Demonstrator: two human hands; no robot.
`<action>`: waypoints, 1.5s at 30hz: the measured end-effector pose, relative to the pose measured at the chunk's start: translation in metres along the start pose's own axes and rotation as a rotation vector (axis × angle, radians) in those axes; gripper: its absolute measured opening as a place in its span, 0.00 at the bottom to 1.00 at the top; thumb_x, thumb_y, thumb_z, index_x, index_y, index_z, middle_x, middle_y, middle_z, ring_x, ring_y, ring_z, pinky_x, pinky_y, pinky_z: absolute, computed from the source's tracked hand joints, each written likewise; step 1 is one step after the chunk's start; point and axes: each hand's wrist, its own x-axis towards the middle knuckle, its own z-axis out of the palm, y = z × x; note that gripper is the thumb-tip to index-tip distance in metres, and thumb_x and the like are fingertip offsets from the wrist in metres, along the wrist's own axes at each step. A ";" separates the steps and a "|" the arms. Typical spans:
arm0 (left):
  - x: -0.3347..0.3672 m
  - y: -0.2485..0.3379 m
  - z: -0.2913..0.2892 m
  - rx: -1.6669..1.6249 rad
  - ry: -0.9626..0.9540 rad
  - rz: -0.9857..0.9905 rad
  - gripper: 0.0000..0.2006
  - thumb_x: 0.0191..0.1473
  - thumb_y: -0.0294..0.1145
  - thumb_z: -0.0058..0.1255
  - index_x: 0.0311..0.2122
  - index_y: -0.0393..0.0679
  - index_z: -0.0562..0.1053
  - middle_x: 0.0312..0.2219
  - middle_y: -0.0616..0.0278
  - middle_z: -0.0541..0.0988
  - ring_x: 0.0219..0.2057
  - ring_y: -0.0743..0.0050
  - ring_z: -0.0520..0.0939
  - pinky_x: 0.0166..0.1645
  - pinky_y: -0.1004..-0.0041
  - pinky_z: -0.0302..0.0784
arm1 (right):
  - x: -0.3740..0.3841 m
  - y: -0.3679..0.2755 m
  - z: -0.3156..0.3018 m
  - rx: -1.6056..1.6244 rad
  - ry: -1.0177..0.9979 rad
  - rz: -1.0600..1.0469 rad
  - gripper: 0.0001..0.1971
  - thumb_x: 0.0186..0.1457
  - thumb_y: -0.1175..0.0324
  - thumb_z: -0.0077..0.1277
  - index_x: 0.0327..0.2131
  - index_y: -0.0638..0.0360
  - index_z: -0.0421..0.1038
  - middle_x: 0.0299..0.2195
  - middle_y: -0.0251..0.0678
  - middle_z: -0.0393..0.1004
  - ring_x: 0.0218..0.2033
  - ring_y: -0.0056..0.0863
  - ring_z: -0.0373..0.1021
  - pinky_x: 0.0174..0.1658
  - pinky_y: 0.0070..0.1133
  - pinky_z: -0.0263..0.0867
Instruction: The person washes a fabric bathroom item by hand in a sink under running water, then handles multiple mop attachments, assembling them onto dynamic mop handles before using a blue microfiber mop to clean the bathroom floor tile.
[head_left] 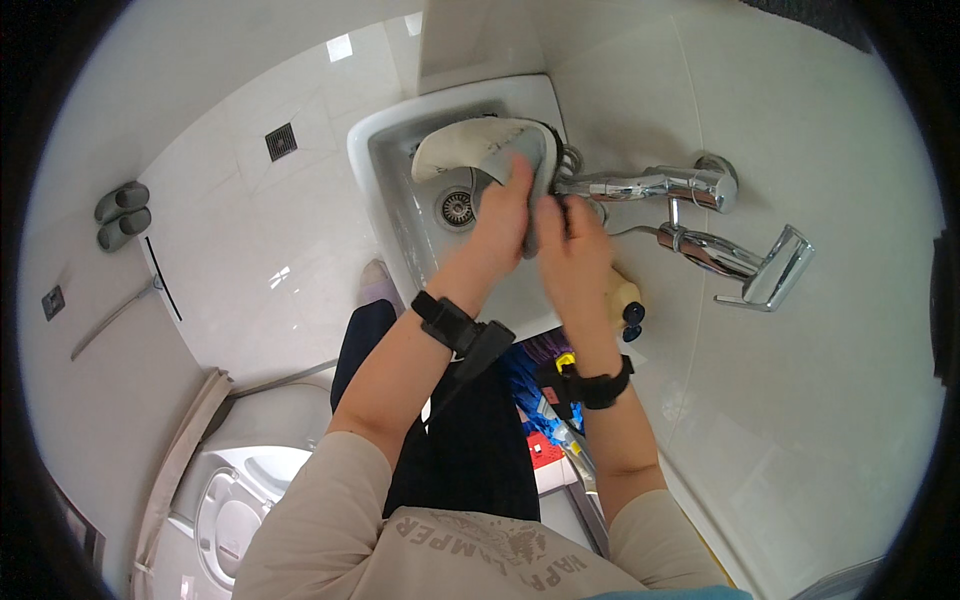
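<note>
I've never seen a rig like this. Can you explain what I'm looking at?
There's no machine: these are a person's bare left hand and right hand, with black wristbands. The one picture comes from a head-worn fisheye camera looking down, so straight edges bend. Beneath the hands is a white sink with a round drain; a chrome faucet juts from the wall at right. The left hand holds a cream-and-grey item, the right at its edge; exactly what it is, I can't tell.
</note>
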 end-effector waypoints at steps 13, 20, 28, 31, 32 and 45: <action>-0.039 0.014 0.009 -0.174 -0.137 -0.182 0.25 0.59 0.50 0.35 0.55 0.44 0.59 0.50 0.65 0.66 0.52 0.71 0.65 0.56 0.67 0.59 | 0.010 -0.004 0.024 0.281 0.057 0.170 0.23 0.57 0.55 0.39 0.23 0.69 0.67 0.19 0.50 0.68 0.21 0.44 0.66 0.25 0.31 0.58; -0.045 0.013 0.023 -0.170 -0.233 0.036 0.24 0.59 0.50 0.34 0.52 0.43 0.62 0.49 0.63 0.68 0.51 0.71 0.67 0.55 0.70 0.60 | 0.014 0.084 0.027 0.311 -0.068 0.430 0.19 0.59 0.58 0.38 0.43 0.66 0.64 0.37 0.39 0.71 0.35 0.28 0.67 0.39 0.25 0.63; -0.022 -0.012 0.011 0.653 -0.198 0.450 0.27 0.59 0.52 0.33 0.52 0.36 0.61 0.46 0.58 0.68 0.48 0.72 0.67 0.54 0.73 0.57 | 0.022 0.036 -0.004 1.171 -0.095 0.685 0.24 0.55 0.51 0.44 0.47 0.61 0.64 0.45 0.36 0.67 0.45 0.26 0.63 0.50 0.21 0.56; -0.023 -0.007 0.015 0.893 -0.187 0.689 0.27 0.59 0.51 0.35 0.51 0.35 0.62 0.45 0.57 0.69 0.47 0.69 0.67 0.54 0.73 0.57 | 0.024 0.029 -0.013 0.920 -0.192 0.740 0.24 0.53 0.52 0.47 0.46 0.62 0.65 0.44 0.35 0.67 0.45 0.25 0.63 0.50 0.21 0.57; -0.026 -0.003 0.017 0.766 -0.192 0.498 0.26 0.58 0.50 0.36 0.51 0.36 0.62 0.44 0.56 0.69 0.47 0.65 0.68 0.54 0.71 0.58 | 0.023 0.024 -0.016 0.973 -0.144 0.751 0.21 0.51 0.58 0.51 0.44 0.62 0.66 0.41 0.33 0.68 0.43 0.23 0.63 0.48 0.20 0.57; 0.017 0.016 -0.003 -0.523 -0.062 -0.001 0.26 0.56 0.51 0.39 0.49 0.38 0.62 0.44 0.54 0.71 0.45 0.57 0.71 0.53 0.59 0.65 | -0.016 -0.003 -0.032 0.867 -0.034 0.644 0.13 0.50 0.68 0.52 0.39 0.63 0.69 0.35 0.28 0.69 0.36 0.14 0.62 0.39 0.14 0.59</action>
